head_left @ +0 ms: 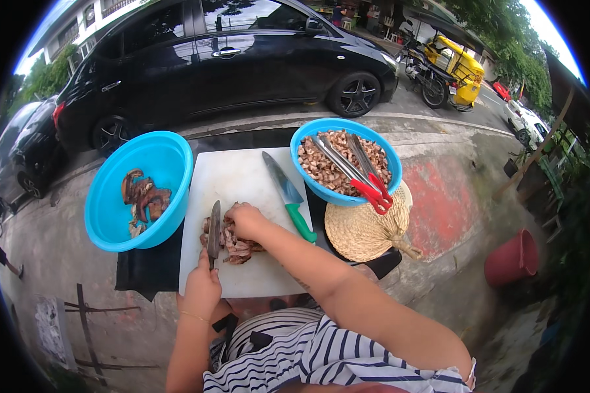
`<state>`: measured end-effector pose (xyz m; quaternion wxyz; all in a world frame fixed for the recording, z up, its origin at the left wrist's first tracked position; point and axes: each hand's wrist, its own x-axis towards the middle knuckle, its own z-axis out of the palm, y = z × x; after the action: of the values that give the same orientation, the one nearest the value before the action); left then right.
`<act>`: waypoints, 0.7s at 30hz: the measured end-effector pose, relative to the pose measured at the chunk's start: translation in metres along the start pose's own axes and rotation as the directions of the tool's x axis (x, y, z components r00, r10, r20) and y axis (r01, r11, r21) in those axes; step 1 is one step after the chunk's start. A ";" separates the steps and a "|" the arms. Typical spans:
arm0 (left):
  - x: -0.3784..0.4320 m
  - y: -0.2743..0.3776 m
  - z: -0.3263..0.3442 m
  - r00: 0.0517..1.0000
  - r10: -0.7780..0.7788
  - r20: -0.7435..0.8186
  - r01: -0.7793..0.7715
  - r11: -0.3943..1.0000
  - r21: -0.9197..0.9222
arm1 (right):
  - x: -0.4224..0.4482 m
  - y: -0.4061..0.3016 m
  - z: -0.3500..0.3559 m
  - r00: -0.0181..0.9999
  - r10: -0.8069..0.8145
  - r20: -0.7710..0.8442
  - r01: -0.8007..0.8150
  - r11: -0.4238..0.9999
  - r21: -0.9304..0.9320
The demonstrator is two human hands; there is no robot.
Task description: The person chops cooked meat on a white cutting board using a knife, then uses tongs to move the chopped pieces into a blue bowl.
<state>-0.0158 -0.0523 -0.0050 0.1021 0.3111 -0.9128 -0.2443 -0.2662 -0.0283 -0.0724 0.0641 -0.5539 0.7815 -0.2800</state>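
A white cutting board lies before me with sliced meat on its lower half. My left hand grips a kitchen knife, its blade upright in the picture over the left part of the meat. Just right of the blade, my right hand is on the meat, its fingertips partly hidden. A second knife with a green handle lies along the board's right side. At left, a blue basin holds larger meat pieces. At right, another blue basin contains chopped meat and red-handled metal tongs.
A woven fan lies below the right basin. A black car stands beyond the table, with a yellow motor tricycle farther right. A dark red bucket sits on the pavement at right. A metal stand is at lower left.
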 end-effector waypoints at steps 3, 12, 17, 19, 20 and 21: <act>-0.005 -0.001 0.000 1.000 -0.029 0.004 0.029 1.000 -0.003 | 0.001 0.002 -0.012 0.987 -0.001 0.161 -0.020 0.992 0.124; -0.017 -0.007 0.001 0.999 -0.039 -0.039 0.041 0.997 0.072 | -0.005 -0.011 -0.013 0.995 -0.046 0.084 0.049 0.998 -0.037; -0.027 -0.014 0.005 0.988 0.037 -0.149 -0.024 0.996 0.090 | 0.002 -0.008 -0.008 0.998 -0.028 0.053 0.027 0.999 0.030; -0.034 -0.017 0.002 0.980 0.093 -0.177 -0.074 0.991 0.114 | 0.007 0.005 -0.004 0.997 0.040 0.061 -0.058 0.941 0.334; -0.036 -0.017 0.001 0.987 0.064 -0.146 -0.054 0.996 0.073 | 0.007 0.006 -0.008 0.991 0.092 0.095 -0.125 0.883 0.452; -0.034 -0.015 0.001 0.993 0.032 -0.109 -0.029 0.999 0.032 | 0.006 0.010 -0.014 0.981 0.157 0.112 -0.193 0.825 0.531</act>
<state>0.0183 -0.0406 -0.0149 0.1511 0.3116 -0.9140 -0.2114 -0.2825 -0.0267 -0.0650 0.2675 -0.4481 0.7161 -0.4635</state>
